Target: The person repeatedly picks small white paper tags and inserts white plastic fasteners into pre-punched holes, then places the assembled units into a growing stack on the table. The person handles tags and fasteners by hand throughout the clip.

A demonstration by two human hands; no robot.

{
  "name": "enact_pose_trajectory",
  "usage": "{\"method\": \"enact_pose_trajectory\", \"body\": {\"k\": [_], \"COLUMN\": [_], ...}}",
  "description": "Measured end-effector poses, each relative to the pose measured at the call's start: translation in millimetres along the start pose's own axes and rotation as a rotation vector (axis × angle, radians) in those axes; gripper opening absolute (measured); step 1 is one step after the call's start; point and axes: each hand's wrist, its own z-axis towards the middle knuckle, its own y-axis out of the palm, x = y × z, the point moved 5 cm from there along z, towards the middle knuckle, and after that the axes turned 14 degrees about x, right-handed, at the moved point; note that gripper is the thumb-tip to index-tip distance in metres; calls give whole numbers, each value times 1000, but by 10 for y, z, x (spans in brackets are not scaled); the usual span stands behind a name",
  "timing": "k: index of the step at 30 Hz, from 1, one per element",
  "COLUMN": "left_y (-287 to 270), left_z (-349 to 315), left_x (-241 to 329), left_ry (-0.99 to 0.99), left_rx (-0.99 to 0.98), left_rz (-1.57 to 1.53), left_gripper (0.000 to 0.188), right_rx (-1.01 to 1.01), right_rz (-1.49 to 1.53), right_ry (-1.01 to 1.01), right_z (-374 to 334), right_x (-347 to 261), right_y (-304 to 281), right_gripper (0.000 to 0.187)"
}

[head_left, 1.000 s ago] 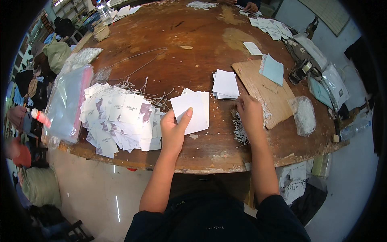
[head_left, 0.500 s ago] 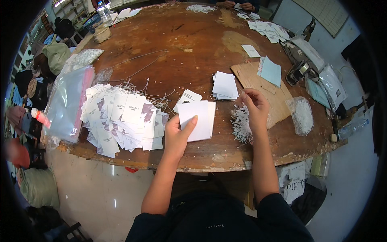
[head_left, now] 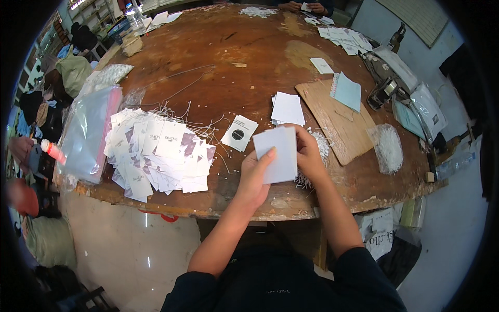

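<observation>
In my left hand (head_left: 254,179) is a stack of white cards (head_left: 280,161), gripped with the thumb across its front. My right hand (head_left: 309,156) is curled at the upper right edge of this stack; its fingertips are partly behind the cards, so what they pinch is hidden. Behind and beside that hand lies a bundle of white tag strings (head_left: 321,144). A second stack of white cards (head_left: 288,108) rests just beyond. To the left is a single tag with a black circle (head_left: 239,133), then a big heap of strung tags (head_left: 156,151).
Clear plastic bags (head_left: 88,135) and a red-and-white bottle (head_left: 53,151) are at the left edge. On the right are a cardboard sheet (head_left: 338,125), a light-blue booklet (head_left: 346,92) and a bag of white strings (head_left: 387,150). Another person's hands (head_left: 307,7) hold a card across the table.
My right hand has moved left from above the string bundle to the cards' edge. My left hand has carried the stack rightward, uncovering the tag with the black circle.
</observation>
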Motion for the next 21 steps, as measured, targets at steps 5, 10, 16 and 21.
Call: {"method": "enact_pose_trajectory", "body": {"k": [5, 10, 16, 21], "left_y": [-123, -199, -268, -302], "left_z": [98, 44, -70, -82], "left_x": [219, 339, 439, 468], "left_ry": [115, 226, 419, 472], "left_rx": [150, 202, 231, 217], "left_rz": [14, 148, 431, 535], "left_gripper": [35, 30, 26, 29], "right_rx": [-124, 46, 26, 71], "right_rz": [-635, -235, 712, 165], "right_ry": [-232, -242, 138, 134], "right_z": [114, 205, 157, 21], "right_x": [10, 62, -1, -65], "right_y": [-318, -467, -178, 325], "right_gripper": [17, 19, 20, 7]}}
